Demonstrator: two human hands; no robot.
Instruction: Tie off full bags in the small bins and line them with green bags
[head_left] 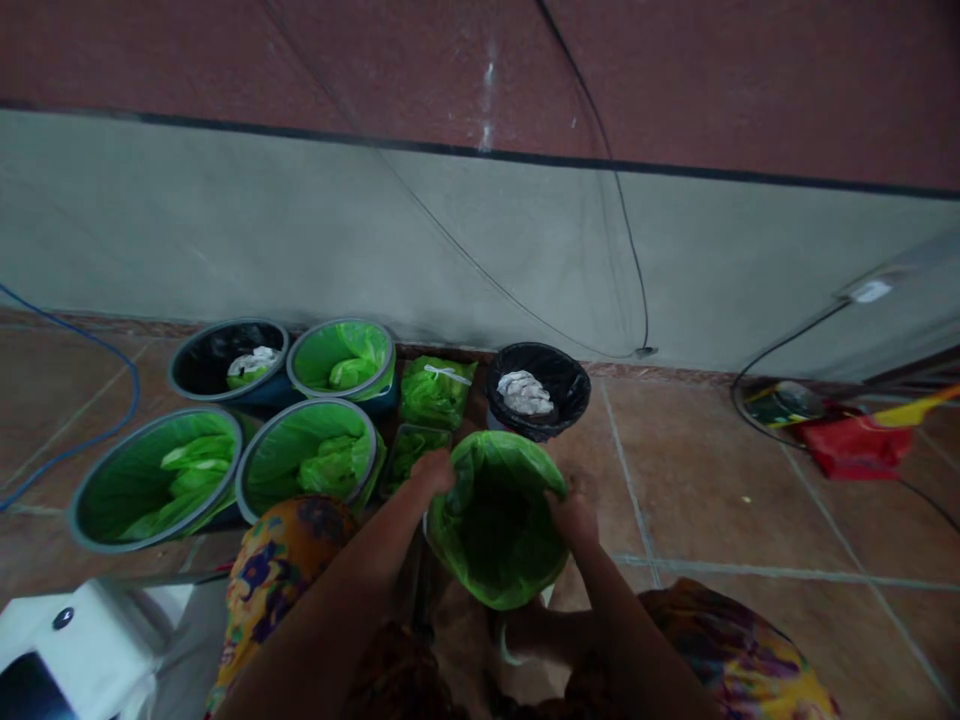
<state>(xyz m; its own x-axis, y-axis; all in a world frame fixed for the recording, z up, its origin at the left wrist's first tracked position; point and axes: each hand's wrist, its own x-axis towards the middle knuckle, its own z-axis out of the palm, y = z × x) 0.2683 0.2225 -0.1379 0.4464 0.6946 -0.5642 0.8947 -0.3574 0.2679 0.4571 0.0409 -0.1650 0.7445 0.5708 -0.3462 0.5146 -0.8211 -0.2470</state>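
A small bin lined with a green plastic bag point(495, 520) stands on the tiled floor between my knees. My left hand point(433, 472) is closed on the bag's rim at its left side. My right hand point(574, 515) grips the rim at the right side. The bag is stretched open over the bin's mouth, and the bin's own wall is mostly hidden beneath it.
Several grey-rimmed bins with green liners point(157, 480) point(307, 460) point(341, 358) stand to the left. A black-lined bin point(225, 362) and another black bin point(538, 392) hold white scraps. A tied green bag point(436, 392) lies between them. A red dustpan point(855, 445) and cables lie by the wall at right.
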